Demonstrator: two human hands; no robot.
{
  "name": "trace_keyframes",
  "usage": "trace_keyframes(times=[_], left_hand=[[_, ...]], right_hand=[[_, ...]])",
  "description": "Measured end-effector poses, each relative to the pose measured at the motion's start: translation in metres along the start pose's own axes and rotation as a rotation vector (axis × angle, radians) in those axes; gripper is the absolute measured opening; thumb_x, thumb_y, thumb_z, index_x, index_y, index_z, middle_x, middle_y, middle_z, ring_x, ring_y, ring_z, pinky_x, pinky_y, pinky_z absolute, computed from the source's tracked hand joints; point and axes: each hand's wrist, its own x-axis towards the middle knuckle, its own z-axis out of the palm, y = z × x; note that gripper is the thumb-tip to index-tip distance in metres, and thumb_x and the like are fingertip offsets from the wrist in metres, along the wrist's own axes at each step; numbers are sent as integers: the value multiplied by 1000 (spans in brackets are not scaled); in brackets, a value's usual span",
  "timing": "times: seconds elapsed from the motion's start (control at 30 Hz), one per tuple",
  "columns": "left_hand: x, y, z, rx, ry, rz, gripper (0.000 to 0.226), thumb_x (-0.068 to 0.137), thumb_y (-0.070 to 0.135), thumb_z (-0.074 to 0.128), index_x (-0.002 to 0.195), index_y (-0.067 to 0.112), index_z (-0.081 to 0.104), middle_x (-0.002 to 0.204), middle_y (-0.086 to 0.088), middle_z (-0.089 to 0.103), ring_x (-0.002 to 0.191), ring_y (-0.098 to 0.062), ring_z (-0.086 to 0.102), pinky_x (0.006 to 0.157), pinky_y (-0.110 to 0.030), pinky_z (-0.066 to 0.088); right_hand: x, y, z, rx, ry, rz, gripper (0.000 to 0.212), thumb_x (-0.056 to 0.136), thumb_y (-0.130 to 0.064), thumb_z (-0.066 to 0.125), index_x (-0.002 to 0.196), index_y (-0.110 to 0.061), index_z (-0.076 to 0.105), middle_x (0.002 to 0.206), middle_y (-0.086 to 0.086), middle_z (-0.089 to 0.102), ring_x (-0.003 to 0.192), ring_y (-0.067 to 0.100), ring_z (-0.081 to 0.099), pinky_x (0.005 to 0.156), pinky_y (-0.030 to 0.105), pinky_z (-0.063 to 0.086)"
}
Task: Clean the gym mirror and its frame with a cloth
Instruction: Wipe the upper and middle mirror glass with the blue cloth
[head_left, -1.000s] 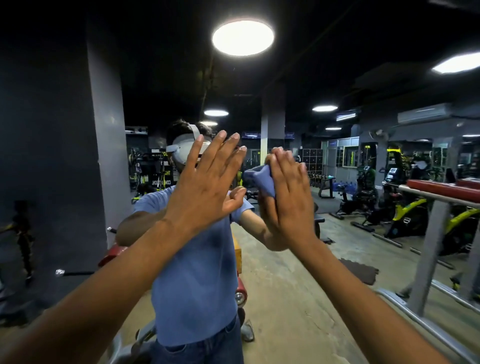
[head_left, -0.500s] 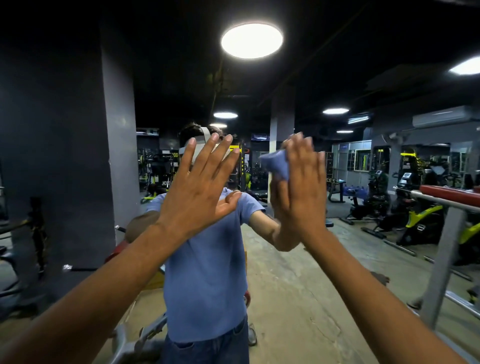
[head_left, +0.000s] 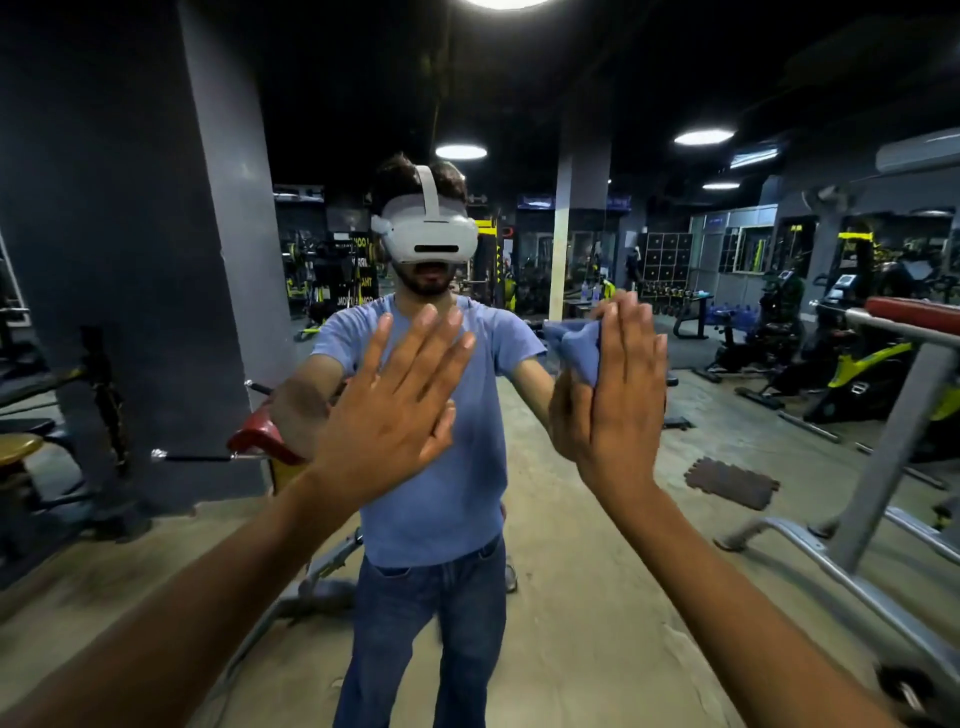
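While the left hand (head_left: 387, 415) lies flat on the mirror (head_left: 156, 260), fingers straight and released, the right hand (head_left: 621, 395) presses a blue cloth (head_left: 574, 345) under straight fingers.

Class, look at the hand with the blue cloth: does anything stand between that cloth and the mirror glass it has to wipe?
Nothing visible does. The right hand presses the cloth flat against the mirror with straight fingers. The left hand lies open on the glass beside it, apart from the cloth.
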Motion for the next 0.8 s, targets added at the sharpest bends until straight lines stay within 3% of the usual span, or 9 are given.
trace_keyframes(times=[0.07, 0.2, 0.27, 0.33, 0.43, 0.53, 0.6, 0.7, 0.8], left_hand=[[-3, 3, 0, 24, 3, 9, 70, 111, 33, 40, 169, 3, 14, 176, -20, 9, 163, -38, 12, 128, -66, 21], [-21, 15, -3, 29, 3, 120, 69, 110, 27, 43, 168, 0, 17, 175, -18, 17, 162, -36, 20, 127, -61, 28], [-32, 18, -3, 28, 0, 155, 69, 108, 26, 46, 167, 0, 20, 174, -18, 21, 161, -35, 24, 127, -60, 29], [-39, 20, -3, 39, 16, 185, 67, 108, 25, 46, 166, 0, 25, 172, -19, 27, 159, -35, 29, 126, -60, 31], [-43, 19, -1, 72, 17, 237, 64, 109, 25, 43, 165, -1, 28, 171, -20, 30, 157, -36, 32, 125, -60, 32], [-50, 22, 5, 61, 39, 304, 57, 111, 21, 39, 164, -1, 31, 170, -21, 32, 156, -37, 35, 124, -58, 35], [-61, 31, 10, 14, 59, 315, 51, 114, 18, 40, 162, 0, 37, 168, -21, 35, 155, -36, 37, 123, -56, 39], [-81, 44, 14, -57, 62, 301, 47, 115, 15, 46, 159, 1, 43, 166, -20, 39, 154, -35, 39, 122, -56, 39], [-90, 49, 19, -99, 65, 310, 48, 114, 16, 46, 159, 2, 43, 166, -18, 39, 154, -34, 38, 124, -57, 34]], right_hand=[[-1, -14, 7, 69, 28, 61, 62, 110, -29, 34, 161, 5, 25, 171, 21, 20, 161, 35, 12, 131, 54, 10], [-79, -38, 23, 139, -184, -166, 71, 98, -7, 65, 159, 6, 30, 170, 22, 20, 160, 40, 16, 125, 64, 21], [-128, -27, 23, 105, -284, -282, 77, 93, -2, 71, 159, 5, 32, 170, 22, 23, 159, 40, 20, 122, 65, 28], [-151, -10, 19, 68, -300, -297, 81, 90, -1, 74, 159, 4, 32, 170, 20, 22, 159, 38, 20, 126, 61, 24], [-135, -12, 21, 133, -135, 28, 62, 109, -22, 49, 159, 6, 27, 170, 20, 20, 160, 39, 17, 130, 56, 13], [-121, -38, 35, 214, 27, 352, 65, 111, -35, 34, 160, 7, 25, 171, 15, 16, 161, 36, 13, 131, 49, 8], [-143, -55, 48, 216, 15, 356, 63, 110, -28, 39, 162, 5, 23, 174, 7, 9, 162, 28, 7, 131, 45, 6], [-213, -68, 63, 170, -63, 289, 67, 110, -17, 40, 168, -14, 6, 176, -6, -3, 162, 22, 7, 131, 48, 9], [-271, -64, 64, 114, -75, 452, 61, 116, -34, 29, 168, -20, 2, 176, 2, 7, 161, 27, 16, 127, 58, 20]])
